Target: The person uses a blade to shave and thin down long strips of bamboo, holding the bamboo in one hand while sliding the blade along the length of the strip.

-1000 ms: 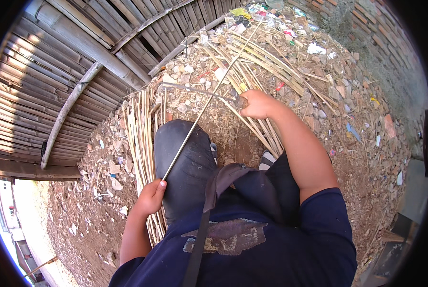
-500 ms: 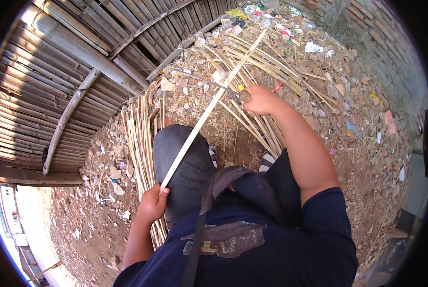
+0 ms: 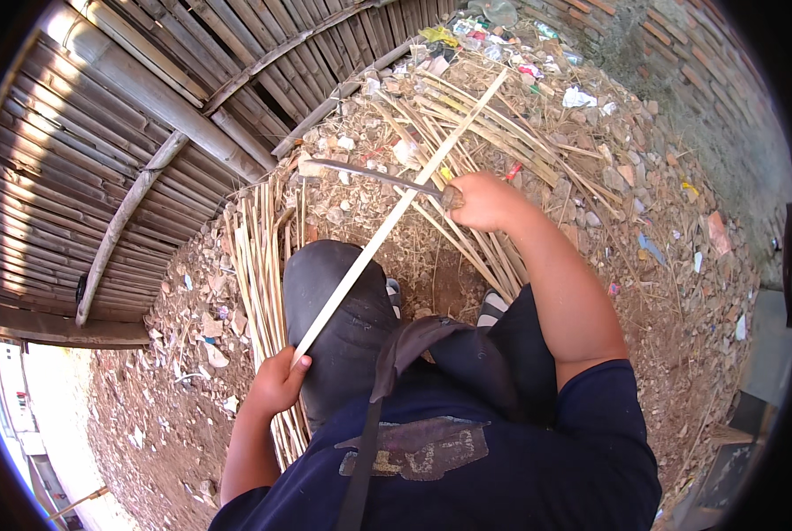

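Fingers of L hand [image 3: 277, 382] pinch long pale flat bamboo strip [image 3: 377, 237]; R hand [image 3: 482, 203] curled round curved grey metal knife [image 3: 360, 171]; prob. shaving step, next needs steady blade.

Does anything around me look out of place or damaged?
Yes: a crumpled white scrap and a yellow scrap litter the ground ahead, looking like rubbish. The pale strip in your left hand shows no obvious damage.
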Available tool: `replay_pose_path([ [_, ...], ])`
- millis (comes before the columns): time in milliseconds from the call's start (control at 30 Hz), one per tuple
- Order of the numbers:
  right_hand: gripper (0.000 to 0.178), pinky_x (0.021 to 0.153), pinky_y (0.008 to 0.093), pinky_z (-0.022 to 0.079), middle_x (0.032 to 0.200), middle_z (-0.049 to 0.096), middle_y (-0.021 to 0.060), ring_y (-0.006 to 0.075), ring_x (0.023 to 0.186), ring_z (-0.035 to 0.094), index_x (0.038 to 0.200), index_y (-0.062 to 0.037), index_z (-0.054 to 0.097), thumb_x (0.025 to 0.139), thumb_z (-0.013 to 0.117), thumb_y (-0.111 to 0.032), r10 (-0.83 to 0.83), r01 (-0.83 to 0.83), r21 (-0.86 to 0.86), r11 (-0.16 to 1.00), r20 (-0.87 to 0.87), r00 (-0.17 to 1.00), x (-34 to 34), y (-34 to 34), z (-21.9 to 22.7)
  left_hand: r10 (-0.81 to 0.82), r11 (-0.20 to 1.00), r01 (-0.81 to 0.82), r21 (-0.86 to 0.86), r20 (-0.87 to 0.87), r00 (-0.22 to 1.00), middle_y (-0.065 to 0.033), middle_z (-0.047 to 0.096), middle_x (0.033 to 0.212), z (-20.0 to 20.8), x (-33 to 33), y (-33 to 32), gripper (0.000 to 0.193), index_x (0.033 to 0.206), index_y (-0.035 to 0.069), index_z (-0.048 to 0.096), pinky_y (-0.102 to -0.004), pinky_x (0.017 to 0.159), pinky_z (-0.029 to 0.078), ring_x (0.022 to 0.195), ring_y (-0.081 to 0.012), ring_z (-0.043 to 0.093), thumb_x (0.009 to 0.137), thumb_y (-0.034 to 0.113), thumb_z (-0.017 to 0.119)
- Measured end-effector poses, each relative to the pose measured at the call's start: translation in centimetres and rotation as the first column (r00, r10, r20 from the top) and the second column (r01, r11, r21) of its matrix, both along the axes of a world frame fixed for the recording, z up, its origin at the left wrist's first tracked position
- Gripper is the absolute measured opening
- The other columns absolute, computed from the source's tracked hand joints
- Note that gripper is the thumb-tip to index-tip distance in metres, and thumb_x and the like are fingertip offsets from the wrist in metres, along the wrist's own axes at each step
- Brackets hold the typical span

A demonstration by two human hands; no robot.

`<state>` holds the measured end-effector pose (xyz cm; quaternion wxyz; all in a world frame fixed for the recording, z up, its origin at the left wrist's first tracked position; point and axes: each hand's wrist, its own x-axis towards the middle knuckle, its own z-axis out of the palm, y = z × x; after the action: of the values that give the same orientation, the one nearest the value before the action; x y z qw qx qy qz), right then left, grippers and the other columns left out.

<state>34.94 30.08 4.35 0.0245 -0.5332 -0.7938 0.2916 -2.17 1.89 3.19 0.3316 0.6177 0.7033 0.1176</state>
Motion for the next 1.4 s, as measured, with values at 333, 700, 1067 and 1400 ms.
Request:
replay_pose_path([
  [333, 0.022, 0.075, 0.046, 0.053, 0.086, 0.07, 0.0186, 0.0367, 0.085, 0.069, 0.095, -0.0043, 0.069, 0.078, 0.068, -0.019, -0.087, 0.103, 0.157, 0.982, -0.108, 0.99, 1.9, 1.5, -2.6, 0.022, 1.0, -0.023, -0.021, -0.038, 0.999, -0.0253, 0.061, 0.073, -0.3, 0.3, 0.0, 0.045, 0.086, 0.0, 0.052, -0.0495, 0.065, 0.047, 0.073, -0.047, 0.062, 0.102, 0.042, 0.057],
  [700, 0.026, 0.078, 0.0502, 0.054, 0.084, 0.069, 0.0205, 0.0386, 0.086, 0.069, 0.099, -0.0073, 0.071, 0.074, 0.069, -0.015, 0.135, -0.135, 0.029, 0.99, -0.004, 0.991, -1.1, -1.6, 0.9, -0.002, 0.998, 0.004, 0.063, -0.038, 0.999, -0.0256, 0.06, 0.07, -1.2, 0.7, 0.1, 0.043, 0.085, 0.0, 0.051, -0.0512, 0.061, 0.046, 0.071, -0.049, 0.061, 0.102, 0.039, 0.058],
  [1067, 0.029, 0.081, 0.0466, 0.053, 0.091, 0.069, 0.0225, 0.0384, 0.091, 0.068, 0.099, -0.0025, 0.069, 0.079, 0.074, -0.023, 0.175, -0.178, -0.087, 0.98, -0.032, 0.984, -1.9, -1.1, -0.5, 0.021, 0.994, -0.01, 0.107, -0.105, 0.994, -0.0271, 0.06, 0.069, -2.1, 0.7, -0.4, 0.043, 0.085, 0.001, 0.05, -0.0542, 0.062, 0.046, 0.071, -0.0511, 0.061, 0.101, 0.04, 0.057],
  [1400, 0.029, 0.081, 0.0457, 0.054, 0.097, 0.071, 0.0189, 0.0372, 0.093, 0.068, 0.103, -0.0089, 0.072, 0.076, 0.067, -0.017, 0.133, -0.132, -0.072, 0.989, 0.01, 0.991, -0.6, 0.0, -3.3, 0.003, 0.991, 0.011, 0.135, -0.107, 0.994, -0.0265, 0.061, 0.069, -2.0, 0.9, -0.1, 0.042, 0.085, 0.001, 0.051, -0.0544, 0.061, 0.047, 0.071, -0.0507, 0.062, 0.101, 0.039, 0.058],
])
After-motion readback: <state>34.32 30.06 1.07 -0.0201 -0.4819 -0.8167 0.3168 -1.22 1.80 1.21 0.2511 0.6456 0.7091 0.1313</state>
